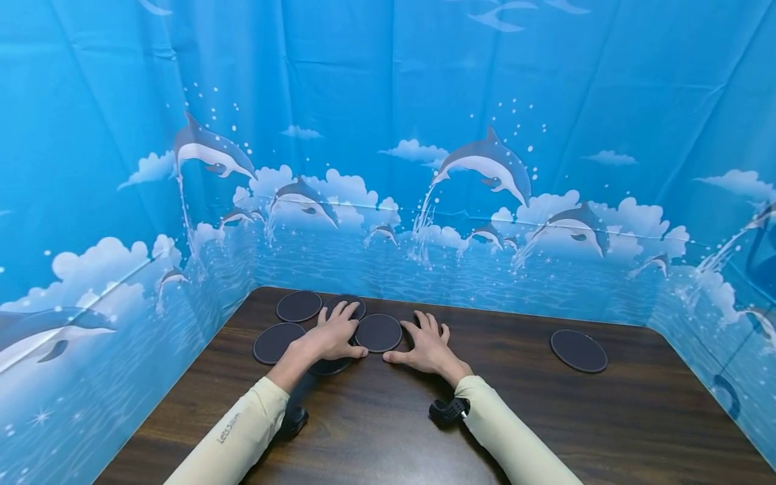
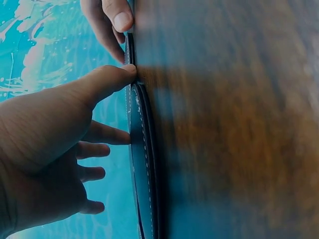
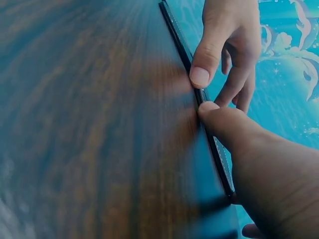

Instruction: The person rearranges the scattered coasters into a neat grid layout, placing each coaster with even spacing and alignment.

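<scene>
Touching one dark disc — left grip and right grip (both loosely spread).

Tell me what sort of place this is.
Probably a screened-off indoor workspace, though the room beyond is hidden: a creased sheet printed with leaping dolphins stands along the far and both side edges of a wood-grain table, with dark round discs at it.

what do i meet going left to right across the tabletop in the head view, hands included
Leftmost dark disc → left hand → dark disc between the hands → right hand → lone dark disc at the right. Other discs by the left hand overlap, so they're left out.
</scene>
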